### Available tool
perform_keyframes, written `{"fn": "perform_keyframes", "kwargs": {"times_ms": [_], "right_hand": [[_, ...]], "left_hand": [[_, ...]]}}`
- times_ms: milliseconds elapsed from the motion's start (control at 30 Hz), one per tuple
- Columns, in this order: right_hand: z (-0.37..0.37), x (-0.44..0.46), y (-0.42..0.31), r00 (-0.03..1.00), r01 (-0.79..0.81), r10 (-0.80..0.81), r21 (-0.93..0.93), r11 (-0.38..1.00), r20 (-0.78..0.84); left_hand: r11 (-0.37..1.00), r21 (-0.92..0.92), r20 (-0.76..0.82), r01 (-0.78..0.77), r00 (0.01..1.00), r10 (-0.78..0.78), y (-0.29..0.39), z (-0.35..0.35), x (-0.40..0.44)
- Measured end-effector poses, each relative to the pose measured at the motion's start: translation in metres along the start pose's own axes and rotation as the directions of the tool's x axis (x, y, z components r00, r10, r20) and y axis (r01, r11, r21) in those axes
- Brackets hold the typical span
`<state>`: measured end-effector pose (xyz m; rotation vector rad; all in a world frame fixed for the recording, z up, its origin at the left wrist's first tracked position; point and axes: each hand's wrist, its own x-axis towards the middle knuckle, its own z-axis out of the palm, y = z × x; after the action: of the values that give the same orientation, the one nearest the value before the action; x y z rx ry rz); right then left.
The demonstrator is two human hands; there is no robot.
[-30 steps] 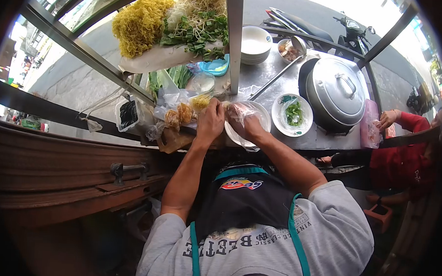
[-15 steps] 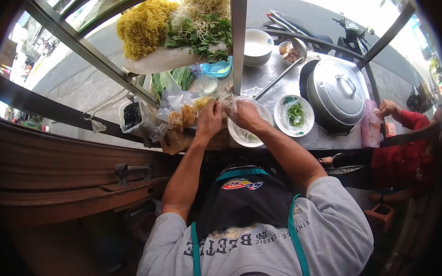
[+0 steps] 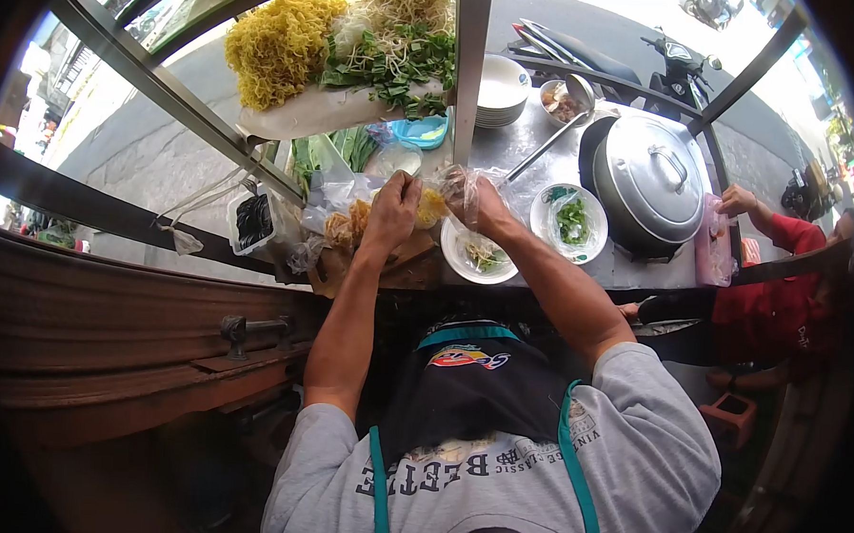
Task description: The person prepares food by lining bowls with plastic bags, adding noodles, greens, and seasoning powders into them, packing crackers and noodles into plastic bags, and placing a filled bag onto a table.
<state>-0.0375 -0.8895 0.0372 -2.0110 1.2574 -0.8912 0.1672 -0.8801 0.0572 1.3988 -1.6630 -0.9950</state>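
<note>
The clear plastic film [image 3: 456,186] is bunched around the fingers of the right hand [image 3: 491,208], above the back edge of a white bowl [image 3: 453,258] holding sprouts and greens [image 3: 485,258]. It looks very light, thin and limp, likely slippery if damp and easily torn; a gathered fold would give a surer hold than a single layer, with the fingertips spread flat rather than digging in. The right fingers are bent beneath the film; whether they grip it or are simply covered by it I cannot tell. The left hand [image 3: 392,213] is at about the same height, apart from the right, its fingers drawn in close together; whether anything is pinched there cannot be made out. Yellow noodles [image 3: 430,208] lie just beside it, soft-looking, and crinkled orange-brown pieces [image 3: 346,225] on its other side look brittle. Farther right are a bowl of chopped greens [image 3: 572,220], a long ladle [image 3: 544,148] and a lidded metal pot [image 3: 652,181].
</note>
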Motion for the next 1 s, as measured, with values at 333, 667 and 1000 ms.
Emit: {"fn": "perform_keyframes", "kwargs": {"times_ms": [333,667,1000], "right_hand": [[-0.040,0.019,-0.049,0.993,-0.107,0.097,-0.153,0.983,-0.069],[-0.026,0.010,-0.007,0.996,-0.038,0.049,0.139,0.990,-0.079],[-0.055,-0.007,-0.018,0.972,0.144,-0.182,-0.233,0.962,-0.148]], "left_hand": [[0.998,-0.023,0.037,0.054,0.998,-0.053,0.025,-0.024,0.007],[0.994,-0.094,-0.064,-0.063,0.996,0.057,0.016,-0.008,0.016],[0.698,0.682,-0.004,-0.220,0.953,0.304,-0.056,0.041,0.013]]}}
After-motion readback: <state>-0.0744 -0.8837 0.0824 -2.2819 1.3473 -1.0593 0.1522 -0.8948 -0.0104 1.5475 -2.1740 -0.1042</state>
